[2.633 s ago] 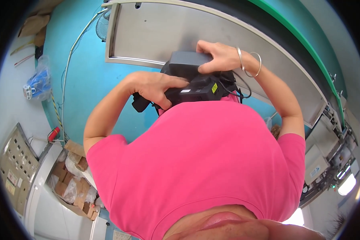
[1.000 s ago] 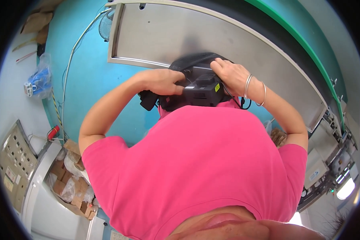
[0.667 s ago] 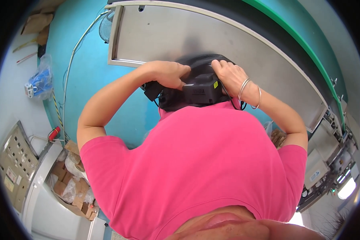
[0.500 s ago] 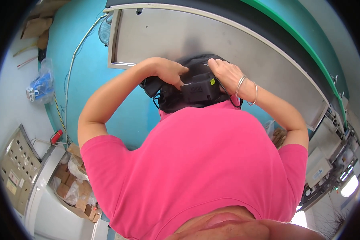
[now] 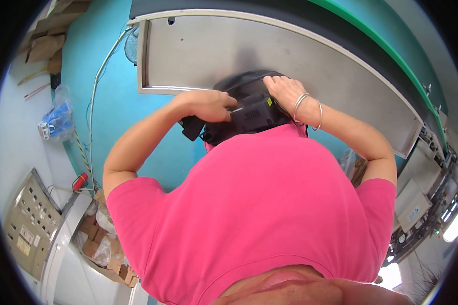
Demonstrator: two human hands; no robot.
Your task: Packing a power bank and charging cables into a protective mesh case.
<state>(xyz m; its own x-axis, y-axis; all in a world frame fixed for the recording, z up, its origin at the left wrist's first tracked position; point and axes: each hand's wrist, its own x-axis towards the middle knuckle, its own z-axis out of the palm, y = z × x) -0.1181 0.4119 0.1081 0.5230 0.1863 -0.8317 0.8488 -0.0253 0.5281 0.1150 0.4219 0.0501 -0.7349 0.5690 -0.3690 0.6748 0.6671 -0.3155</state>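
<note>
A black bag [image 5: 239, 81] hangs against the front of my pink shirt at waist height, its top open. In it sits a black box-shaped device [image 5: 253, 116] with vent slots and a small yellow-green label. My right hand [image 5: 286, 92], with two bangles at the wrist, is closed over the bag's far right rim. My left hand [image 5: 212, 105] is at the device's left end, fingers bent inward. What those fingers hold, if anything, is hidden. A smaller black block [image 5: 192, 127] hangs below the left wrist, beside dark cables.
Just ahead is a metal worktop [image 5: 198, 51] with a raised rim, and a green rail [image 5: 371, 35] curves beyond it. A box of cardboard pieces [image 5: 99, 244] stands at lower left. Machinery [image 5: 417, 203] is at right; a blue bundle in clear plastic [image 5: 58, 119] lies at far left.
My left hand has shifted slightly down and its fingers have drawn closer together by the device. The right hand keeps its hold on the rim. The view has tilted slightly.
</note>
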